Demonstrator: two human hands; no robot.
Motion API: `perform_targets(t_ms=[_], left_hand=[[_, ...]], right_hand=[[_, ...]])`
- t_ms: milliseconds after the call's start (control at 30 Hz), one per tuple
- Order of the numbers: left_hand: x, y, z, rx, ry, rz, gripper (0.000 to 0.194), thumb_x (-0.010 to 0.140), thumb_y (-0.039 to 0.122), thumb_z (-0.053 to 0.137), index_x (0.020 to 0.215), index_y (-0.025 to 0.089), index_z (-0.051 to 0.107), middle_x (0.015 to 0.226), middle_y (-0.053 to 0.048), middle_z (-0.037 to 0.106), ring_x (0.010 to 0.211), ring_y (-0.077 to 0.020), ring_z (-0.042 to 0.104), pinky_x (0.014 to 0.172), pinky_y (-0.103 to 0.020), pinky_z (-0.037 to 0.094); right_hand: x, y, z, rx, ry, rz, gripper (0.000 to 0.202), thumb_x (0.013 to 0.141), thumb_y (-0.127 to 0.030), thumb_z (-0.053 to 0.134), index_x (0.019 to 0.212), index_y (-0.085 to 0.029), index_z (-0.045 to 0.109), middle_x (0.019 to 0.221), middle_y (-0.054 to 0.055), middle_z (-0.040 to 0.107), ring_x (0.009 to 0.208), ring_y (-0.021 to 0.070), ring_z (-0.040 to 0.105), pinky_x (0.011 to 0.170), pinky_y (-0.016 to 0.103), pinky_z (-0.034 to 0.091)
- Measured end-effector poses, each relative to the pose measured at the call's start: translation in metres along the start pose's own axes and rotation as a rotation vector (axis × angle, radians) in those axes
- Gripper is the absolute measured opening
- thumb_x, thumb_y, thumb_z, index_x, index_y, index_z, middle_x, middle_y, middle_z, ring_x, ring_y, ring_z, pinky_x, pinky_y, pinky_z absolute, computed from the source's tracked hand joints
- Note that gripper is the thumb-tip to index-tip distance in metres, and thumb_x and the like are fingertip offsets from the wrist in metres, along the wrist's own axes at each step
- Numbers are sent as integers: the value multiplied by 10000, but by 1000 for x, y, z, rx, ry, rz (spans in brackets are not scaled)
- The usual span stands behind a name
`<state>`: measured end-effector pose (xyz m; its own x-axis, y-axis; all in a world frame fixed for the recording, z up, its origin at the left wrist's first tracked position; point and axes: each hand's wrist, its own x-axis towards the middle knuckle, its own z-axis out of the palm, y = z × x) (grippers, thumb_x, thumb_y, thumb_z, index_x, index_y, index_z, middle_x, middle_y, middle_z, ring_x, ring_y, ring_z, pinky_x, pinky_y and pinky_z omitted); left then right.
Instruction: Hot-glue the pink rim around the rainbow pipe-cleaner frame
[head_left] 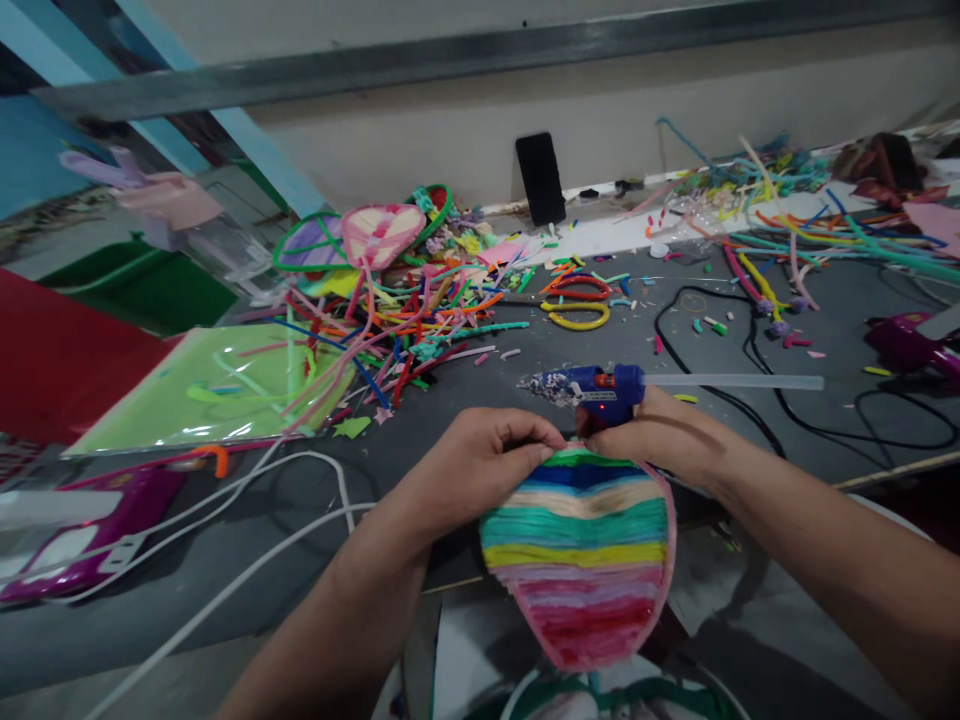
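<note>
A striped panel of pipe cleaners (577,540), with green, blue, cream, teal, yellow and pink rows and a pink edging down its right side, hangs at the front edge of the table. My left hand (495,455) pinches its top edge, fingers closed. My right hand (660,435) is wrapped round a blue glue gun (600,390), its thumb and fingertips meeting the panel's top edge as well. The gun's nozzle points left, smeared with residue, and a clear glue stick (735,381) sticks out behind. The fingers round the gun's handle are partly hidden.
Beyond my hands lie scissors (574,316) with yellow and orange handles and a heap of pipe-cleaner pieces (420,320). A phone (540,180) leans on the wall. Cables (247,470), a green plastic packet (202,385) and a purple tool (97,530) sit left; another purple tool (915,340) sits right.
</note>
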<state>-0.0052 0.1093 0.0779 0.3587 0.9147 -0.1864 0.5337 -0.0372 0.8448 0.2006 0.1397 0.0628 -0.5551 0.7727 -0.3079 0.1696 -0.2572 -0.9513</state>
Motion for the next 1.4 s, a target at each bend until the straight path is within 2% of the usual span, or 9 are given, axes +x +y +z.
perform_targets(t_ms=[267, 500, 633, 967, 1400], left_hand=[[1, 1, 0, -27, -3, -17, 199, 772, 234, 566, 860, 145, 720, 816, -25, 715, 736, -141, 621, 624, -184, 459], [2, 0, 0, -61, -12, -40, 190, 763, 234, 568, 844, 158, 722, 791, -16, 711, 697, -132, 609, 616, -189, 452], [2, -2, 0, -54, -10, -29, 198, 763, 241, 568, 852, 156, 723, 795, -18, 710, 702, -135, 610, 623, -193, 453], [2, 0, 1, -62, -10, -31, 195, 760, 227, 564, 846, 148, 720, 800, -20, 711, 711, -137, 613, 625, -193, 451], [3, -3, 2, -69, -4, -30, 190, 756, 226, 567, 841, 152, 719, 795, -16, 711, 698, -132, 610, 618, -191, 451]], right_hand=[[-1, -8, 6, 52, 46, 15, 150, 559, -162, 632, 701, -156, 587, 581, -48, 508, 555, 98, 451, 517, 216, 352], [-1, 8, -2, 90, 55, 4, 178, 683, -271, 650, 817, -157, 628, 625, -33, 563, 562, 111, 477, 534, 231, 375], [1, 13, -2, 104, 79, 17, 215, 677, -313, 680, 824, -164, 634, 636, -32, 589, 569, 119, 497, 539, 237, 381], [1, -1, 1, 66, 29, 51, 156, 592, -197, 657, 740, -167, 617, 586, -53, 555, 559, 112, 497, 544, 232, 392], [2, -6, 6, 17, 62, 53, 156, 549, -164, 622, 702, -170, 593, 586, -48, 525, 564, 114, 475, 536, 239, 376]])
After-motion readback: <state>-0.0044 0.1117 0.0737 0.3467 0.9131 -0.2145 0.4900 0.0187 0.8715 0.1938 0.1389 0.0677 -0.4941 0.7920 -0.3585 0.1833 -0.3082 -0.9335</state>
